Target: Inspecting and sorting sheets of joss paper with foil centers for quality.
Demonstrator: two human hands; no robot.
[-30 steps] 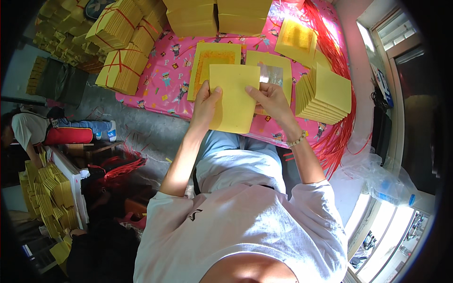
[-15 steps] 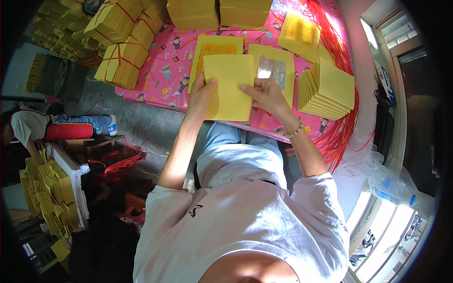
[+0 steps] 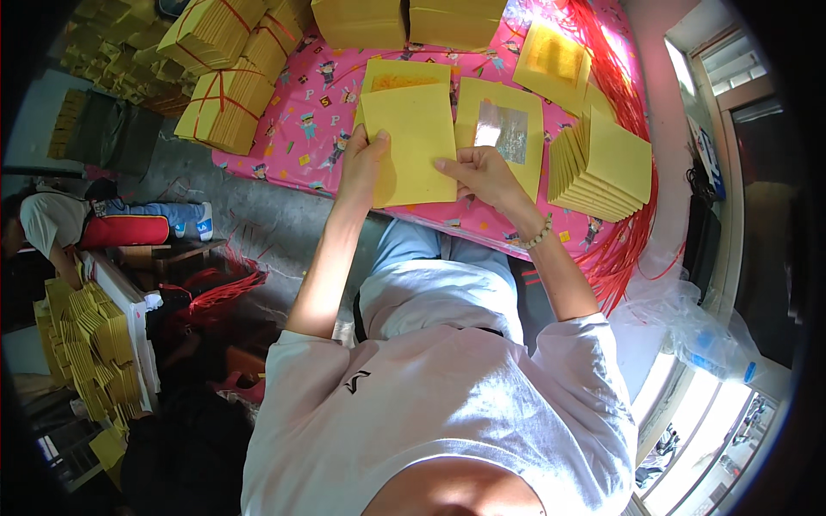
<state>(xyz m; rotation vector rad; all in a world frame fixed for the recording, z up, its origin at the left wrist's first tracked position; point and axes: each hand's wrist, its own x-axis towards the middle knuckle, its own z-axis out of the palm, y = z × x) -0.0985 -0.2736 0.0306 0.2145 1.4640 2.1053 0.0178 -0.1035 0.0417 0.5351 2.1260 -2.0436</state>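
A plain yellow paper (image 3: 413, 150) is held up over the near edge of the table; whether it is one sheet or several together I cannot tell. My left hand (image 3: 363, 168) grips its left edge, thumb on top. On the lower right edge, my right hand (image 3: 486, 176) pinches it between thumb and fingers. Behind it, mostly covered, lies a yellow sheet with an orange patch (image 3: 404, 69). Just beyond my right hand is a yellow sheet with a shiny silver patch (image 3: 503, 133).
On the pink patterned tablecloth (image 3: 301, 129) stand a fanned yellow paper stack (image 3: 611, 168), red strands (image 3: 632, 232) along the right edge, and yellow bundles tied in red (image 3: 228, 107) at left. Another person (image 3: 52, 224) bends over yellow stacks (image 3: 99, 344) at far left.
Both hands have moved the yellow paper slightly away from me and tilted it a little. It now covers more of the orange-patched sheet. Both grips look the same.
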